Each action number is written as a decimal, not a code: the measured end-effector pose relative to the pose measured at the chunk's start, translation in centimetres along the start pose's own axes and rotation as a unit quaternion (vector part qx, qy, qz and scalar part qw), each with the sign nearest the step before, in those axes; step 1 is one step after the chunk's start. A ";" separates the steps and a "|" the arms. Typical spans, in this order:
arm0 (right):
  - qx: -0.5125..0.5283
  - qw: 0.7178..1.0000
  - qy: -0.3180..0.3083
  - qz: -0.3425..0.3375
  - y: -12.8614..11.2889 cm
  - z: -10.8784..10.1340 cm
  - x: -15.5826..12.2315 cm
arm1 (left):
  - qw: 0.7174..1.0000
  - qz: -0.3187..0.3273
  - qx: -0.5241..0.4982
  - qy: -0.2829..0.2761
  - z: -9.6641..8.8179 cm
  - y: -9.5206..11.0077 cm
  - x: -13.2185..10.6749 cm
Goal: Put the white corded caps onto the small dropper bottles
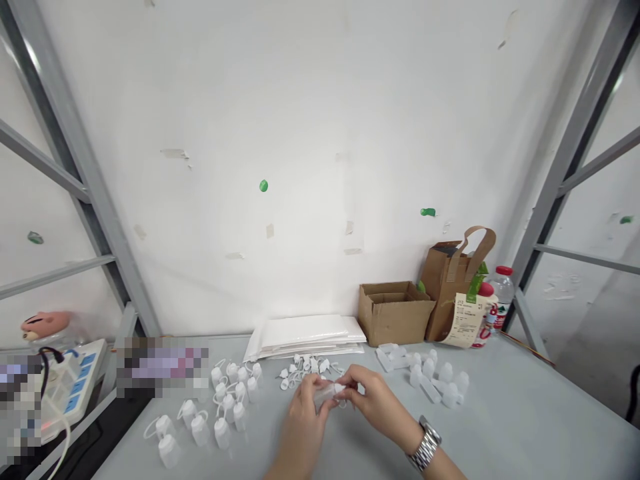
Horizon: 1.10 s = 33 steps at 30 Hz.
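Near the front of the table my left hand (302, 419) is closed around a small translucent squeeze bottle (324, 395), which lies tilted sideways with its top toward the right. The fingers of my right hand (373, 395) pinch the white cap (339, 388) at the bottle's top, and part of a thin loop shows below it. Just beyond my hands is a loose pile of white caps with strap loops (305, 371). Several capped bottles (229, 404) stand in a group to the left. On the right lie several bottles without caps (434, 375), some upright and some on their sides.
White padded envelopes (305, 331) are stacked against the wall, beside an open cardboard box (397, 321). A brown paper bag (445, 287) and a clear bottle with a red lid (503, 293) stand at the back right. A power strip (75, 387) with cables sits far left.
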State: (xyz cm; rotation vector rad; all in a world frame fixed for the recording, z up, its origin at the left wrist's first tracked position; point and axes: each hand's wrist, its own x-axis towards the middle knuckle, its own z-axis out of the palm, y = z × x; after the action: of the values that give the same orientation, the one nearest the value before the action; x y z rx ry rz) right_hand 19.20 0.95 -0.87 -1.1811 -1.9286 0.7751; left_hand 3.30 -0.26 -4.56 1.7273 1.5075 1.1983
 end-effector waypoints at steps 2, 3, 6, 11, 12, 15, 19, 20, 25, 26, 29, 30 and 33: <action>-0.016 1.000 -0.006 0.016 0.0 0.4 0.0 | 1.000 0.024 0.001 0.009 0.0 -0.3 -0.1; -0.029 0.999 -0.006 0.021 0.0 0.5 0.0 | 0.999 0.042 0.002 0.011 0.0 -0.4 -0.1; -0.043 0.999 0.002 0.018 -0.1 0.6 0.0 | 0.997 0.076 0.011 0.016 -0.1 -0.6 0.0; 0.029 0.999 -0.019 -0.002 -0.1 0.3 -0.1 | 0.998 0.048 0.026 0.022 -0.1 -0.6 0.3; 0.025 0.999 -0.022 -0.001 0.0 0.4 0.0 | 0.998 0.056 0.023 0.019 -0.1 -0.7 0.3; -0.014 1.000 -0.017 0.009 0.3 0.9 0.1 | 0.995 0.092 0.018 0.016 0.0 -0.9 0.1; -0.041 0.999 -0.003 0.021 0.3 1.0 0.2 | 0.997 0.079 0.024 0.006 -0.2 -0.5 0.0; -0.038 0.999 -0.005 0.017 0.3 0.9 0.1 | 0.998 0.063 0.025 0.001 -0.3 -0.3 0.1; -0.054 0.998 -0.022 -0.025 0.1 0.6 -0.2 | 0.997 0.057 0.045 -0.018 -0.5 -0.2 0.1; -0.059 0.998 -0.019 -0.025 0.2 0.9 -0.3 | 0.995 0.079 0.055 -0.011 -0.4 -0.4 0.0; -0.020 0.999 -0.009 0.023 0.6 2.1 0.0 | 0.981 0.173 0.088 0.026 0.0 -1.3 -0.2; 0.009 0.998 -0.015 0.054 0.6 2.5 0.1 | 0.973 0.204 0.095 0.042 0.2 -1.6 -0.2; 0.065 0.990 -0.037 0.120 0.6 2.8 0.4 | 0.959 0.254 0.102 0.071 0.4 -1.8 -0.2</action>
State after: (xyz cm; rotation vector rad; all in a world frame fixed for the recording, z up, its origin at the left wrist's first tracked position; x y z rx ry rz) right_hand 17.03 1.23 -2.75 -1.3355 -1.7836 1.0689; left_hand 2.76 0.01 -6.33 2.3060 1.3448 1.4833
